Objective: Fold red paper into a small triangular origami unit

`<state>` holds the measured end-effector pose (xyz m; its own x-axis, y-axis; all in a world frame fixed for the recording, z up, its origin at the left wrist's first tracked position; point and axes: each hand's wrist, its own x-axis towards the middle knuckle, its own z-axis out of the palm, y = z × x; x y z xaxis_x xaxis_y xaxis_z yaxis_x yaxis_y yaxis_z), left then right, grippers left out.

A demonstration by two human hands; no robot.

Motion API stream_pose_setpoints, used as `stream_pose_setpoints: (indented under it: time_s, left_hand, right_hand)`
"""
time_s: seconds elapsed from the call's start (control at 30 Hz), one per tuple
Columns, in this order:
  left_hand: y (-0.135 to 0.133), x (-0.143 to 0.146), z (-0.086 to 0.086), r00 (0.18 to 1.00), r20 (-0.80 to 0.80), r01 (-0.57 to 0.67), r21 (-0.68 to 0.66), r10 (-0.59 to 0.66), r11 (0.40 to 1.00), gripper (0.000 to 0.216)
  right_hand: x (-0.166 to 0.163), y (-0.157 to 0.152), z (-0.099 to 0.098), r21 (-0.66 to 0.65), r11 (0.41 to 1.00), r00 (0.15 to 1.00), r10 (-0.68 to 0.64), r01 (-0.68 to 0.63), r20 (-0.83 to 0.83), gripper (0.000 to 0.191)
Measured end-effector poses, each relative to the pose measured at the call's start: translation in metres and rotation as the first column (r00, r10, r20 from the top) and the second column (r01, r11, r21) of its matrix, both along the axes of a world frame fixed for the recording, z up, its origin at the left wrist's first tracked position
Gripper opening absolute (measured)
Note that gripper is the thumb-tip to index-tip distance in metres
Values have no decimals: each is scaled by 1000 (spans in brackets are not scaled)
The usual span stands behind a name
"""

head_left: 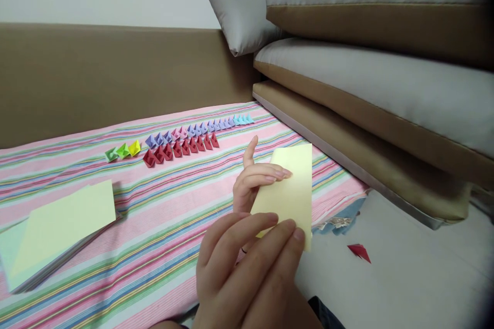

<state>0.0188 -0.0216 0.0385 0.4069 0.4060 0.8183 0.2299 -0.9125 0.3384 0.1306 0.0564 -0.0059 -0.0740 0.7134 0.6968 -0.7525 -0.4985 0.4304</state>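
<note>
Both hands hold a pale yellow sheet of origami paper [287,193] tilted up in front of me. My left hand [249,185], the farther one, has its fingertips over the sheet's upper left part. One of its fingers points upward, apart from the others. Nearer to the camera, my right hand [239,267] grips the lower edge with its fingers together. Its thumb is hidden, and it covers part of my left hand. Whether the sheet has a fold cannot be made out.
On the striped cloth [170,195], rows of small folded paper pieces [185,148] stand towards the back. A stack of paper [73,226] lies at left. Grey and brown cushions [370,61] are piled at right. A red folded piece [359,252] rests on the floor.
</note>
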Motion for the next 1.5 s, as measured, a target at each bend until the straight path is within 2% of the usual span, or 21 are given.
stream_pose_setpoints:
  time_s: [0.03, 0.1, 0.13, 0.2, 0.37, 0.47, 0.53, 0.63, 0.7, 0.73, 0.8, 0.87, 0.9, 0.93, 1.07, 1.13, 1.2, 1.3, 1.5]
  left_hand:
    - [1, -1, 0, 999, -38, -20, 48, 22, 999, 43]
    - [1, -3, -1, 993, -99, -50, 131, 64, 990, 42]
    - [2, -3, -1, 992, -103, -57, 148, 73, 987, 41]
    - [1, -4, 0, 992, -94, -62, 155, 78, 986, 39]
    - [-3, -4, 3, 992, -99, -63, 109, 74, 992, 37]
    - [-1, -3, 3, 994, -80, -69, 106, 78, 992, 37]
    - [3, -1, 4, 998, -57, -31, 94, 36, 995, 36]
    - [13, 1, 3, 997, 67, 43, 45, -46, 998, 31]
    - [21, 3, 2, 988, 157, 22, -73, -10, 997, 29]
    - [24, 3, 1, 973, 225, -23, -164, 60, 986, 25]
    - [31, 2, -1, 929, 310, -67, -402, 204, 913, 14]
    - [39, -2, -4, 897, 328, -29, -624, 296, 781, 6]
    - [43, -4, -5, 888, 336, 10, -696, 313, 718, 9]
    - [46, -8, -6, 883, 345, 55, -748, 317, 662, 14]
    - [59, -23, -9, 937, 302, 193, -867, 176, 459, 25]
    - [62, -29, -10, 964, 261, 222, -904, 59, 365, 26]
    - [63, -34, -11, 972, 234, 230, -925, -25, 303, 26]
    - [64, -36, -14, 975, 221, 215, -934, -12, 286, 26]
    - [67, -36, -16, 966, 236, 190, -927, 110, 322, 23]
  right_hand:
    - [6, -3, -2, -99, 986, 975, -112, 133, 193, 66]
    - [13, -5, -4, -163, 893, 828, -303, 420, 472, 71]
    - [13, -6, -5, -153, 836, 746, -370, 528, 554, 73]
    - [8, -5, -5, -122, 746, 635, -454, 654, 625, 75]
    - [-16, -2, 3, -158, 612, 529, -493, 775, 691, 69]
    - [-24, -4, 10, -159, 497, 417, -467, 853, 779, 65]
    - [-23, -7, 13, -141, 443, 349, -433, 885, 831, 60]
    - [-13, -11, 15, -123, 441, 324, -417, 889, 849, 54]
    - [-4, -12, 14, -120, 457, 331, -417, 881, 846, 52]
    - [0, -13, 13, -119, 464, 332, -411, 878, 849, 52]
    - [6, -14, 13, -94, 439, 274, -368, 893, 889, 49]
    - [9, -16, 13, -14, 369, 124, -277, 929, 953, 47]
    - [10, -17, 13, 41, 323, 46, -257, 945, 965, 47]
    - [11, -18, 14, 78, 311, 0, -243, 947, 970, 47]
    - [11, -25, 18, 137, 312, -105, -119, 940, 987, 48]
    - [12, -28, 20, 174, 345, -163, -61, 922, 985, 49]
    - [12, -30, 20, 210, 396, -218, -25, 894, 976, 49]
    - [13, -32, 18, 252, 476, -288, 3, 842, 958, 52]
    - [7, -34, 19, 285, 593, -352, -2, 753, 936, 54]
